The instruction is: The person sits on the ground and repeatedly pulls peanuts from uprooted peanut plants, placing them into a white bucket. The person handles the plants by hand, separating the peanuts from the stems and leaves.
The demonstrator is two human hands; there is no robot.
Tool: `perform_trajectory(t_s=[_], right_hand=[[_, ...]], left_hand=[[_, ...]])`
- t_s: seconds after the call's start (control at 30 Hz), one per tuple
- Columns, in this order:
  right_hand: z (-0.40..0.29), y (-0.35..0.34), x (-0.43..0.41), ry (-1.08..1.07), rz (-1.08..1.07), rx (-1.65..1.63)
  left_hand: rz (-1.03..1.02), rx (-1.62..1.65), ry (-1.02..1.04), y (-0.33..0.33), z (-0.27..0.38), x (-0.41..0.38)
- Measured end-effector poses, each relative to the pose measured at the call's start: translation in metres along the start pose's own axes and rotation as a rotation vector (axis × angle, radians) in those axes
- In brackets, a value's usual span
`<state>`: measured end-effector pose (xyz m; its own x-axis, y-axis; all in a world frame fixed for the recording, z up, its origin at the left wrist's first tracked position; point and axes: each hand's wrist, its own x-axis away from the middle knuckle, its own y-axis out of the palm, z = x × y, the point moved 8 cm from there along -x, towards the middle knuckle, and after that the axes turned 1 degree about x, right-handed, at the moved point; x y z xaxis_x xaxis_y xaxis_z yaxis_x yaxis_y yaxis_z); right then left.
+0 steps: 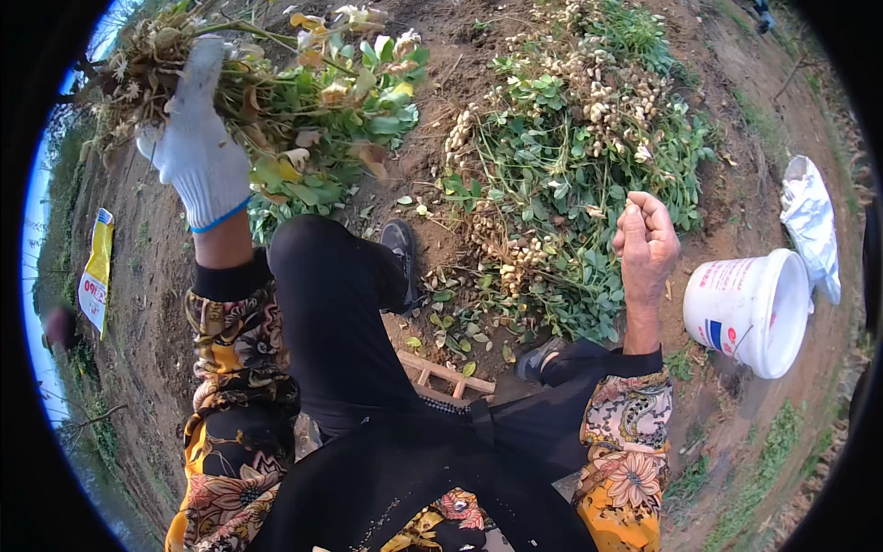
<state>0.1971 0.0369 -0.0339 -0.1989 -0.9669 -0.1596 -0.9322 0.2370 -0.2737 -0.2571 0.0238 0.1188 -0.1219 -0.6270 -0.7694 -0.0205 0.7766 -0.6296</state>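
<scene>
My left hand, in a white knitted glove with a blue cuff edge, grips a bunch of peanut plants near the roots. Its tangled roots stick out at upper left, and its yellowing leaves hang to the right. My bare right hand has its fingers curled and the thumb pressed to the index finger; whether a tiny thing sits between the tips is unclear. Beneath and beyond that hand lies a heap of pulled peanut plants, with clusters of pale pods among green leaves.
A white plastic bucket bearing print lies tipped at right, beside a white sack. A yellow and white printed bag is on the soil at left. A slatted wooden piece shows between my legs. My shoe stands near the heap.
</scene>
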Motion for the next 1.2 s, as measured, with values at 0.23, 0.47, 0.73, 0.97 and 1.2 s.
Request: perform_trajectory(t_s=[0.23, 0.47, 0.73, 0.97, 1.2], right_hand=[[-0.004, -0.089, -0.013, -0.076, 0.321, 0.055], [0.002, -0.267, -0.004, -0.057, 0.661, 0.299], [0.047, -0.42, 0.004, 0.292, 0.571, 0.864], [0.171, -0.07, 0.046, 0.232, -0.569, 1.009], [0.246, 0.069, 0.119, 0.335, -0.887, 1.063]], left_hand=[[-0.661, 0.12, -0.379, 0.158, -0.066, -0.009], [-1.028, 0.884, -0.336, 0.157, 0.098, 0.075], [-1.171, 1.808, 0.322, -0.037, 0.261, 0.029], [-0.91, 2.23, 0.772, -0.156, 0.275, 0.037], [-0.835, 2.092, 0.661, -0.141, 0.247, 0.032]])
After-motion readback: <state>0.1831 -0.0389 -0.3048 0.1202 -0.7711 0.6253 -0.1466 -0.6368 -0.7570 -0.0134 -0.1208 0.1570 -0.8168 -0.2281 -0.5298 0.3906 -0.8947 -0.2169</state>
